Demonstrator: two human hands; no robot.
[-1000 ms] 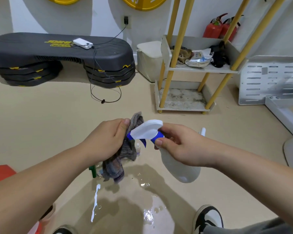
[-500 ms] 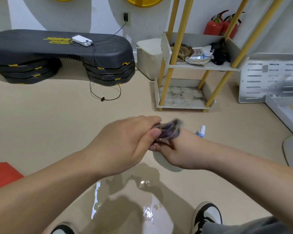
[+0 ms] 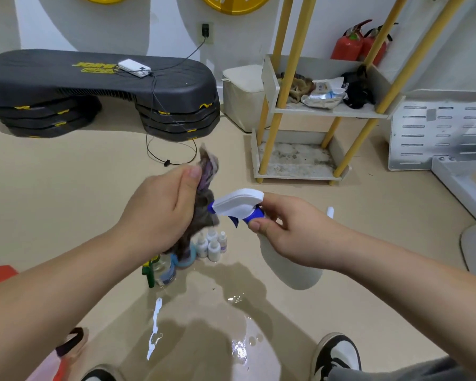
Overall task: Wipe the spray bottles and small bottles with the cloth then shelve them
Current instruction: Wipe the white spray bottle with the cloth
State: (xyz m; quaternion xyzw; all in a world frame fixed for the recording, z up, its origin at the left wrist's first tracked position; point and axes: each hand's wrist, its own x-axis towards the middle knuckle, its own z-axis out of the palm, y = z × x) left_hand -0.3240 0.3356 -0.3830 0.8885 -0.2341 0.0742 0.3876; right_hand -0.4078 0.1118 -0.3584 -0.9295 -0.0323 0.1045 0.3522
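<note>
While left hand (image 3: pixel 160 213) grips cloth (image 3: pixel 204 199) — right hand (image 3: pixel 294 232) holds spray bottle (image 3: pixel 239 205).

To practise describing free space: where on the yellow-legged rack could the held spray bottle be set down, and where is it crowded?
The rack's bottom tier, between its yellow legs, is bare though stained. The upper tier is crowded with rags and packets. On the floor, the small bottles cluster below the cloth, beside a puddle.
</note>
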